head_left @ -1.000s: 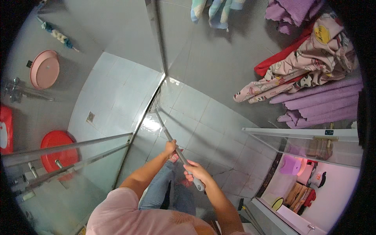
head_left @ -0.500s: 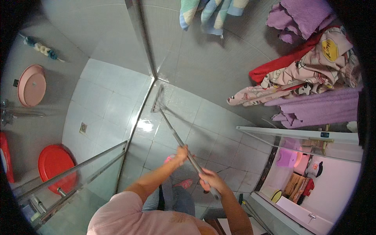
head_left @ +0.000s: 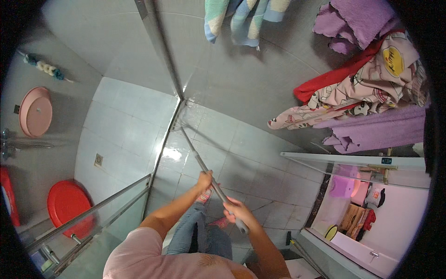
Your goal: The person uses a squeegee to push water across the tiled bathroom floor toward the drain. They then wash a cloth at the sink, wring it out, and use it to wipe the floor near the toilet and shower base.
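Note:
A long-handled floor squeegee (head_left: 200, 161) with a grey pole slants across the wet tiles. My left hand (head_left: 204, 180) is closed round the middle of the pole. Nearer to me, my right hand (head_left: 238, 211) grips it close to its upper end. The narrow head (head_left: 178, 123) lies on the floor by the metal strip under the glass partition, near the far corner; it is thin and faint, so its exact make is hard to see. Light glares off the wet floor (head_left: 174, 154) beside it.
A glass partition rail (head_left: 111, 190) runs at left, with a red basin (head_left: 69, 204) and floor drain (head_left: 98, 160) beyond. Clothes (head_left: 357, 93) and towels (head_left: 248, 21) hang along the wall. At right is a door (head_left: 353, 163); another pole (head_left: 304, 255) leans lower right.
The squeegee head has slid left to the strip under the partition. Both hands have shifted left with the pole, still gripping it. The view has tilted slightly.

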